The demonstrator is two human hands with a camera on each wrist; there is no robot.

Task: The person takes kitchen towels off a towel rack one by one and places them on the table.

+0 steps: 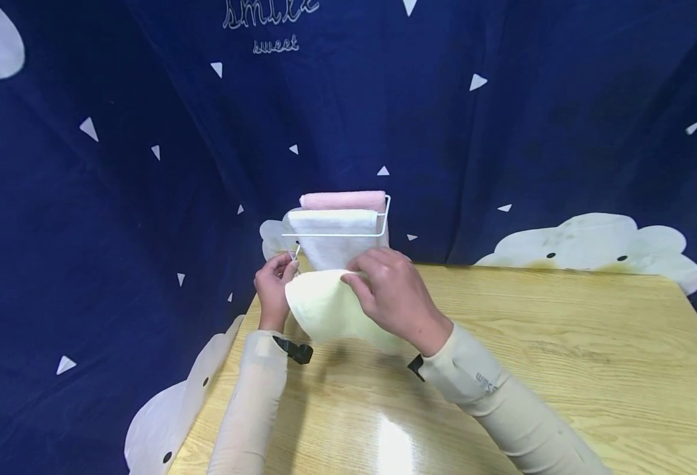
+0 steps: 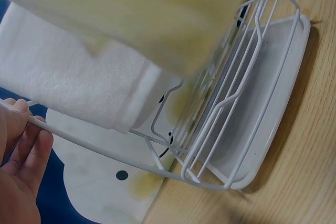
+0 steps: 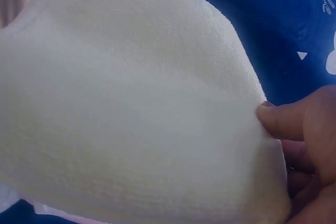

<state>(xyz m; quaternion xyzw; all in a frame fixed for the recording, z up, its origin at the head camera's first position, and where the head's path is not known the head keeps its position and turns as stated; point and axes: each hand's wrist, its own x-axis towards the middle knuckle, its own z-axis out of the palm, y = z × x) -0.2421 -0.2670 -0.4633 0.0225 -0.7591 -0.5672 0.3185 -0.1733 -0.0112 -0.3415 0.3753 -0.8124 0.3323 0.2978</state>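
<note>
Between thumb and fingers, my right hand (image 1: 398,297) pinches the edge of a pale yellow towel (image 1: 324,303), which hangs down in front of the rack. In the right wrist view the towel (image 3: 131,103) fills most of the picture, with the thumb on its near face. My left hand (image 1: 275,287) grips the side of a white wire rack (image 1: 330,235); the left wrist view shows its fingers around the thin wire. A white towel (image 1: 339,247) hangs over one bar of the rack, and a pink towel (image 1: 348,200) over a bar farther back.
The rack's base has a white tray (image 2: 273,98) on the wooden table (image 1: 538,343). Behind the table and along its left side hangs a dark blue curtain (image 1: 419,119) printed with white clouds and triangles.
</note>
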